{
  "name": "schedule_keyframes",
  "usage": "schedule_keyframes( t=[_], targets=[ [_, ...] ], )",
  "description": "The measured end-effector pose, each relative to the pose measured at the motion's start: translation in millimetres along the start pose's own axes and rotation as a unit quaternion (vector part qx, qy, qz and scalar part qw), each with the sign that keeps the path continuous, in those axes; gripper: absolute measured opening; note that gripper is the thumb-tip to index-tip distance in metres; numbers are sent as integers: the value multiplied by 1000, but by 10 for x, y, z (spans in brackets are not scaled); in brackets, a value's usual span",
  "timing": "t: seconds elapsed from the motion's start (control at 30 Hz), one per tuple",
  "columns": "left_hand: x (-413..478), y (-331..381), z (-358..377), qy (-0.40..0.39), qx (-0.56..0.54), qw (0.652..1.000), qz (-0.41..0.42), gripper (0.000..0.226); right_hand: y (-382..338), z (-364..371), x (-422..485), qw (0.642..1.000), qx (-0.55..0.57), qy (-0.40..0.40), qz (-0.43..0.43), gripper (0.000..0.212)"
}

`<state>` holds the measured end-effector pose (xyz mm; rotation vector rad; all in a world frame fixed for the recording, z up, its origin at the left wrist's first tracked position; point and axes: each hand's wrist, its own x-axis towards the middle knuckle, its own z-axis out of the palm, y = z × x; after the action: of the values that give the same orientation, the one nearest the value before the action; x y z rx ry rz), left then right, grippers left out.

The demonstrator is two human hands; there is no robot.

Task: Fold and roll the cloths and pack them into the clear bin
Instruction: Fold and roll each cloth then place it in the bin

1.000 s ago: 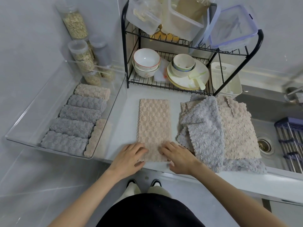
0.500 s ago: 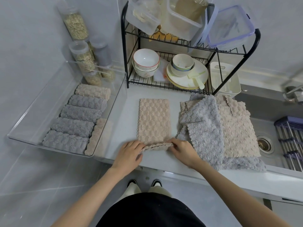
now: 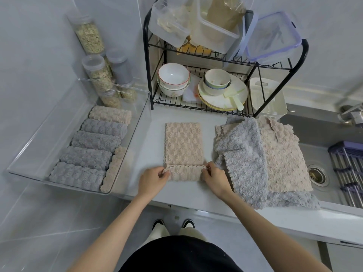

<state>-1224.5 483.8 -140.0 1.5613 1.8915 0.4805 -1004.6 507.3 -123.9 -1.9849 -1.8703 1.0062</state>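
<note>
Now both hands (image 3: 155, 178) on beige cloth (image 3: 183, 146) edge

Both bare forearms reach forward from the near edge, angling in toward each other so the hands sit side by side, a little apart. The left hand (image 3: 154, 178) lies palm down, knuckles up, its fingers (image 3: 164, 173) curled inward to the right and pinched onto the left end of the beige cloth (image 3: 183, 146) where its near end is turned over. The right hand (image 3: 215, 178) mirrors it, wrist bent slightly, thumb and fingertips (image 3: 205, 167) closed on the right end of that same turned-over part. Both wrists are low, close to the counter. Below, the person's dark top and two shoes show.
</note>
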Motion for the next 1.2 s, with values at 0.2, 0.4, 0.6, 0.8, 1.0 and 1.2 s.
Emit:
schedule_keyframes(
  t=[0.2, 0.4, 0.6, 0.8, 1.0, 1.2],
  targets=[
    [56, 14, 51, -4, -3, 998, -59, 43, 22, 140, 20, 996, -47, 80, 7, 20],
    [70, 74, 53, 9, 0, 996, -84, 52, -23, 188, 12, 971, -105, 188, -103, 16],
    [79, 144, 53, 24, 12, 993, -115, 55, -5, 441, -59, 896, -193, 91, -390, 47],
    [96, 143, 59, 33, 24, 994, -102, 54, 141, 438, -39, 897, -242, 28, -368, 61],
    [52, 139, 107, 71, 77, 992, -68, 42, 355, 163, -10, 910, -242, 21, -336, 58],
    [88, 41, 152, 123, 167, 956, 209, 28, 370, 185, 8, 921, -208, 18, -329, 55]
  ],
)
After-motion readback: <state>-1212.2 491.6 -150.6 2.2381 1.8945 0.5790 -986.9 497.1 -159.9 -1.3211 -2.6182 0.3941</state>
